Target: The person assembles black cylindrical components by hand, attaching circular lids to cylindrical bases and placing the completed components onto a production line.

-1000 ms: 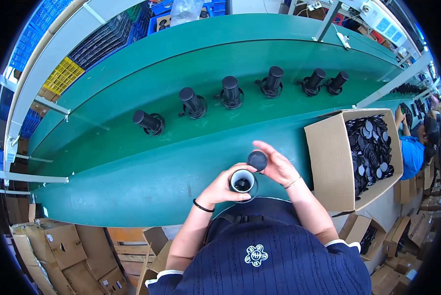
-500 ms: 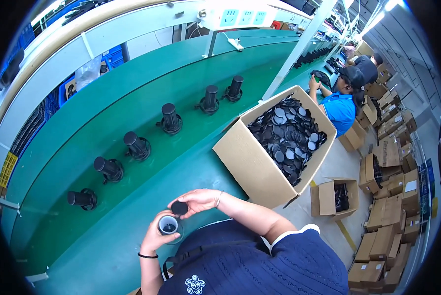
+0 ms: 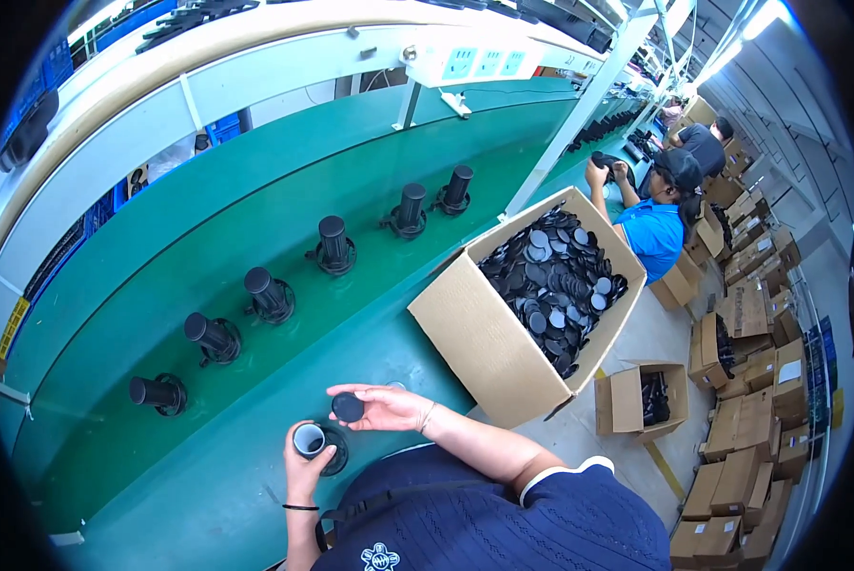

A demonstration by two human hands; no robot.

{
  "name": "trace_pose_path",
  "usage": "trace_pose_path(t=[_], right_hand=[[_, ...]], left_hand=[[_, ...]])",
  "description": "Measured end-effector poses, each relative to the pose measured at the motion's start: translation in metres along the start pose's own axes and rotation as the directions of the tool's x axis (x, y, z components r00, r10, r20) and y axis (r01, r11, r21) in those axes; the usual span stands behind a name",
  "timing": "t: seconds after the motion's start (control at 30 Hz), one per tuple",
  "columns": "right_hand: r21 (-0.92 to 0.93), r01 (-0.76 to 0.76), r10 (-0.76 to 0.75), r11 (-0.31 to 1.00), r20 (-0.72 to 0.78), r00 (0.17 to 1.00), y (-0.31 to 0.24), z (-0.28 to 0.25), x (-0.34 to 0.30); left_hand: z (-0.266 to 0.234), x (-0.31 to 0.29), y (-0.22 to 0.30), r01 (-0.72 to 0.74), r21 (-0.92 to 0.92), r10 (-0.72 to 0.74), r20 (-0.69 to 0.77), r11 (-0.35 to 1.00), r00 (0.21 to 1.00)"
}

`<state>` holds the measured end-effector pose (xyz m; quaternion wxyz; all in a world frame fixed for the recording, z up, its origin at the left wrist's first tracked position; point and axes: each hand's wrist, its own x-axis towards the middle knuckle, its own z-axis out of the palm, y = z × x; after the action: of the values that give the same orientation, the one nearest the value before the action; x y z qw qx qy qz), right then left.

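My left hand is closed around an upright black cylindrical part. Its top is uncovered and shows a pale inner wall, and a round black base sticks out beside my fingers. Between the fingertips of my right hand is a round black cap, held just above and to the right of that opening, apart from it. To the right stands a large cardboard box full of loose black discs.
Several capped black cylinders on round bases stand in a row along the green bench. A white post rises behind the box. A co-worker in blue is at the far right, near stacked cartons and an open carton.
Both hands shift slightly in the picture, and the cylinder in my left hand tilts so its base shows more. The cap in my right hand is turned more face-on.
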<state>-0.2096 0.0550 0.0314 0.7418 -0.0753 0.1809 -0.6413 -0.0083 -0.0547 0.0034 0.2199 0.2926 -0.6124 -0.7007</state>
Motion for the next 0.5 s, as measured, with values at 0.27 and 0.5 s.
trace_pose_path(t=[0.27,0.5], right_hand=[[0.147,-0.073,0.054,0.986,0.127,0.990,0.027,0.000,0.019],[0.113,0.015,-0.009,0.993,-0.056,0.998,0.003,-0.006,-0.008]], left_hand=[[-0.006,-0.021,0.002,0.035,-0.169,-0.053,-0.103,0.985,0.993],[0.013,0.009,-0.017,-0.019,-0.036,0.018,-0.024,0.999,1.000]])
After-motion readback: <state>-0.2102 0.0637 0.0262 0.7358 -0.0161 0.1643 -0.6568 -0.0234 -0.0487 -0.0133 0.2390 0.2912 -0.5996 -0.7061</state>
